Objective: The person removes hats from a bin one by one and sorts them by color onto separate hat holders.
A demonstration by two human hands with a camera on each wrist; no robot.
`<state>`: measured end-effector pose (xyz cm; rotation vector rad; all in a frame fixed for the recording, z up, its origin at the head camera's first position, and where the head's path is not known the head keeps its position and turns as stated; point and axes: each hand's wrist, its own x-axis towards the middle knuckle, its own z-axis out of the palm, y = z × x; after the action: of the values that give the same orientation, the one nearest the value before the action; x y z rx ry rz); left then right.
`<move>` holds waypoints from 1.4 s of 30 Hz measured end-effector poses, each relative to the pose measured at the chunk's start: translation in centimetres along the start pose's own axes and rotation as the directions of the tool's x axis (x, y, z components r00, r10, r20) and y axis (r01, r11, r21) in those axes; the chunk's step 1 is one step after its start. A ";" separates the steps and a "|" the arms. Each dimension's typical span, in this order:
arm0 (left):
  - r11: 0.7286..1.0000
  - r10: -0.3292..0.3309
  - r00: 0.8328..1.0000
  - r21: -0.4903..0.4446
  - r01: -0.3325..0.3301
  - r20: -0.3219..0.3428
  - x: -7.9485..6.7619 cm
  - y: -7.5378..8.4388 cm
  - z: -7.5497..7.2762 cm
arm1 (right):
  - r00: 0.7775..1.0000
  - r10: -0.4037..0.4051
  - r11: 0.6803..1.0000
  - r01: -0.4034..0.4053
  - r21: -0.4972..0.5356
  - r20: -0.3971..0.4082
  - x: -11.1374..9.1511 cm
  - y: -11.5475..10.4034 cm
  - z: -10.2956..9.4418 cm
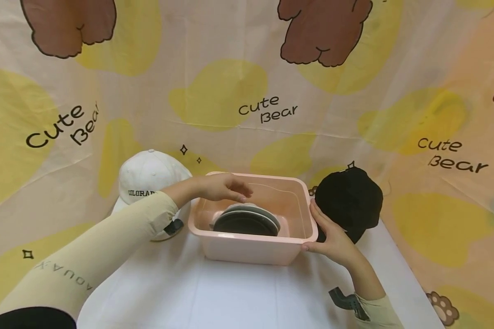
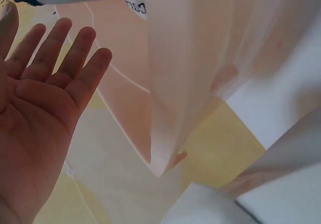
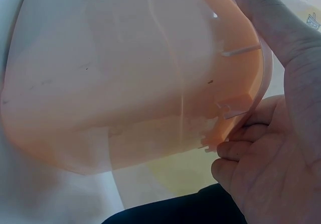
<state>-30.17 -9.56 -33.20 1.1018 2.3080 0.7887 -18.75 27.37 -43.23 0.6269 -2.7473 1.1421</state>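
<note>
A pink plastic basin (image 1: 247,249) stands on the white table. Inside it, a stack of round plates (image 1: 247,222) leans with a dark one in front and paler rims behind. My left hand (image 1: 224,186) hovers over the basin's back left part, above the plates, fingers extended and holding nothing. Its open palm (image 2: 37,98) shows beside the basin wall in the left wrist view. With my right hand (image 1: 333,240) I hold the basin at its front right corner, thumb at the front and fingers along the right side. The right wrist view shows the fingers (image 3: 228,151) curled under the rim.
A white cap (image 1: 150,171) with dark lettering sits left of the basin, partly behind my left forearm. To the right is a black cap (image 1: 350,198), close beside my right hand. A bear-print cloth (image 1: 214,96) hangs behind the table (image 1: 230,292).
</note>
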 end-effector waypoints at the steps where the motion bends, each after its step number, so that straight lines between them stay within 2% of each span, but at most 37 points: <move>1: 1.000 0.001 1.000 0.001 -0.001 0.007 0.2 -0.1 0.1 | 1.000 0.001 1.000 -0.001 0.000 0.000 0.0 0.0 0.0; 7: 1.000 0.024 0.999 -0.015 -0.024 0.043 1.0 -0.3 0.6 | 1.000 0.005 1.000 -0.005 0.011 -0.002 0.0 0.1 0.0; 13: 0.996 0.021 0.996 -0.086 -0.013 0.092 1.4 -0.2 0.8 | 1.000 0.011 1.000 -0.011 0.011 -0.002 -0.1 0.0 0.0; 25: 1.000 0.012 0.998 -0.007 -0.012 0.062 1.8 0.4 0.7 | 1.000 0.008 1.000 -0.008 0.007 -0.002 -0.1 0.0 0.0; 31: 1.000 -0.010 0.998 -0.016 0.011 0.054 1.9 0.7 0.7 | 1.000 0.014 1.000 -0.014 0.013 -0.001 -0.1 0.0 0.1; 33: 1.000 -0.022 0.999 0.007 0.021 0.038 2.0 0.7 0.7 | 1.000 0.016 1.000 -0.016 0.016 0.000 -0.1 0.1 0.1; 36: 0.995 -0.042 0.998 0.093 0.046 -0.037 2.1 0.6 0.7 | 1.000 0.010 1.000 -0.010 0.018 -0.002 -0.1 0.0 0.1; 39: 0.983 -0.055 0.990 0.168 0.076 -0.126 2.2 0.5 0.7 | 1.000 0.001 1.000 -0.001 0.019 -0.006 -0.1 0.0 0.1; 42: 0.979 -0.049 0.983 0.187 0.082 -0.176 2.2 0.4 0.5 | 1.000 0.002 1.000 -0.002 0.018 -0.008 -0.1 0.0 0.0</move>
<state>-30.89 -7.44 -33.68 1.0686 2.5969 0.6680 -18.65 27.38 -43.24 0.6201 -2.7345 1.1684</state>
